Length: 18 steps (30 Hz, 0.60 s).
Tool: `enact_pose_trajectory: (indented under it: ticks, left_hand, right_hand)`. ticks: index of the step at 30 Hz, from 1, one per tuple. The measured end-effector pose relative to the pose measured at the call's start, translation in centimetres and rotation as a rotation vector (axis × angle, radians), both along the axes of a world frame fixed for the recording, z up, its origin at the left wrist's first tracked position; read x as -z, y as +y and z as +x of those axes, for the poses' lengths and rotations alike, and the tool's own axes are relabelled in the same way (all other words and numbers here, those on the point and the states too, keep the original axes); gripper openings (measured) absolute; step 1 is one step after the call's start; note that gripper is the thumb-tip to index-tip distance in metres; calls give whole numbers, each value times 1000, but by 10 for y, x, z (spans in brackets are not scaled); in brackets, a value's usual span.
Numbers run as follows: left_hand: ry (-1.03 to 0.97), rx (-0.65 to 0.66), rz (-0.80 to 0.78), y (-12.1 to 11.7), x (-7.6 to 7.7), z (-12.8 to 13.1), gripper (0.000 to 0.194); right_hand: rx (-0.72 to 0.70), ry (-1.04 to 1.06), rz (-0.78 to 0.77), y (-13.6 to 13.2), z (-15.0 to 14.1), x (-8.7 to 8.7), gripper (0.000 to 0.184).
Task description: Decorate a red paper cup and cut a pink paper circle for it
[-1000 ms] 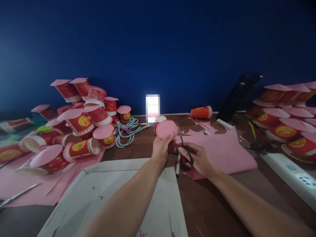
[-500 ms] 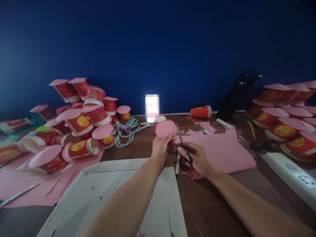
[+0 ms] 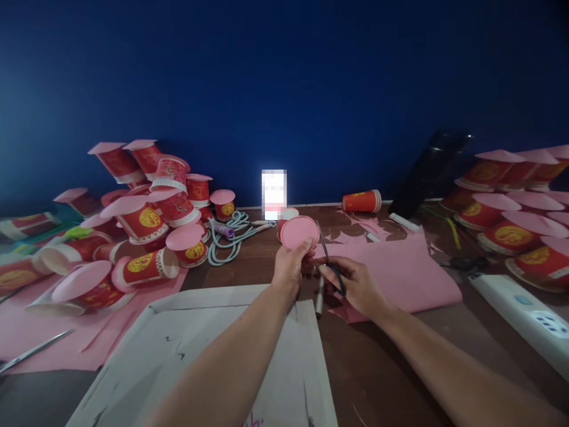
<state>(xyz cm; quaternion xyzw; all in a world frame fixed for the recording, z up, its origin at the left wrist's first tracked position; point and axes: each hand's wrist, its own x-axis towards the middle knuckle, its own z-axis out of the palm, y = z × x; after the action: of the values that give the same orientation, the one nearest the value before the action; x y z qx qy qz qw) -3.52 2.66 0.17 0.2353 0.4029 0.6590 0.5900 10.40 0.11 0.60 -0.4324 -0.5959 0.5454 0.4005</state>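
Note:
Near the middle of the table, my left hand (image 3: 290, 267) pinches a round pink paper disc (image 3: 300, 232), thumb on top and the other fingers mostly hidden beneath. A darker line runs around inside the disc's edge. My right hand (image 3: 355, 281) is closed round the dark handles of a pair of scissors (image 3: 333, 273). The blades point up and away beside the disc's right edge; whether they touch the paper I cannot tell. A white marker (image 3: 320, 296) lies just below the scissors. Behind the disc stands a red cup (image 3: 281, 230), partly covered by it.
Red paper cups with pink discs pile up at left (image 3: 146, 216) and right (image 3: 511, 234). A pink sheet (image 3: 400, 270) and scraps lie right of my hands. A white board (image 3: 200, 350) is under my left arm. A power strip (image 3: 524, 320), cord (image 3: 217, 252) and black bottle (image 3: 429, 172) lie around.
Both hands stay in nearly the same place, still holding the disc and the scissors. The scissor blades shift very slightly beside the disc's edge.

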Motion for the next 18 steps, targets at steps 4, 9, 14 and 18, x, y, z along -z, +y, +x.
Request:
enact_pose_trajectory:
  ticks: [4, 9, 14, 18]
  left_hand:
    - [5, 3, 1, -1, -1, 0, 39]
    - [15, 21, 5, -1, -2, 0, 39]
    - [24, 16, -7, -1, -2, 0, 38]
    - [11, -39, -10, -1, -1, 0, 38]
  right_hand:
    - [-11, 16, -1, 0, 0, 0, 41]
    - [-5, 36, -24, 0, 0, 0, 40]
    - [43, 32, -33, 0, 0, 1, 43]
    - [68, 26, -22, 2, 0, 4, 47]
